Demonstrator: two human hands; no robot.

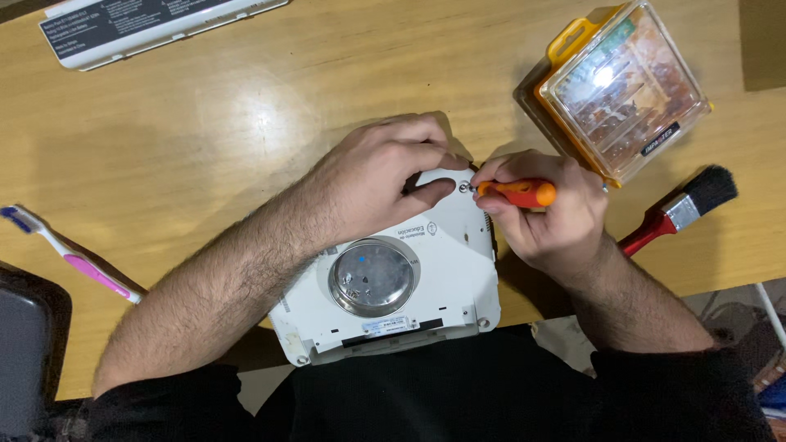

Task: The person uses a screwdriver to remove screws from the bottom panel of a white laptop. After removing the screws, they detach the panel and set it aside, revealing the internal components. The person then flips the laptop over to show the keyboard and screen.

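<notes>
- Our left hand point(381, 180) pressed flat on the white laptop base point(442, 270) at the table's near edge.
- Our right hand point(544, 217) pinched an orange screwdriver point(520, 193) at a far-corner screw point(464, 187); a tilted tip risked slipping and stripping it.

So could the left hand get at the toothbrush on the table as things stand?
Probably yes: the left hand only rests on the white device, holding nothing, and the table between it and the toothbrush looks unobstructed.

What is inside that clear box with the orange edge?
The clear box holds many small brownish pieces packed in rows, blurred by glare on the lid. What they are cannot be told. Its near corner is hidden behind the right hand holding the screwdriver.
</notes>
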